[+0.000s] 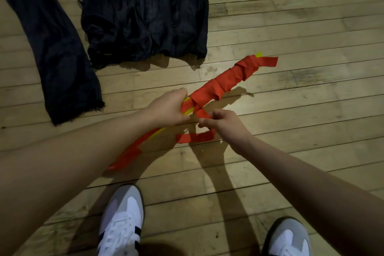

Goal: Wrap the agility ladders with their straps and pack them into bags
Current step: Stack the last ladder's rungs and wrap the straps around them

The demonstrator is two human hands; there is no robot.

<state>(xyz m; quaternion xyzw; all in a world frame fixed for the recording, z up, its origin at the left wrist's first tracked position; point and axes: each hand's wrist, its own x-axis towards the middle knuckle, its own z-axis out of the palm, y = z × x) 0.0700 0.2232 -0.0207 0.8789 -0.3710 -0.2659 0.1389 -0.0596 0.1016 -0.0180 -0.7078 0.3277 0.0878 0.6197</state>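
The agility ladder (225,81) is wrapped in red-orange strap (195,137), with yellow-green rungs peeking out at its ends. The bags (143,16) are dark navy, nearly black. The sneakers (122,224) are white and grey with dark stripes, on pale wooden floorboards (301,27).

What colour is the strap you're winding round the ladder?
Red strap, with yellow ladder rungs peeking out; the head view, the only one, shows it.

Both forearms are bare, with no sleeves showing. The left shoe (122,222) and right shoe (287,238) are white-and-grey trainers with dark side stripes and white laces.
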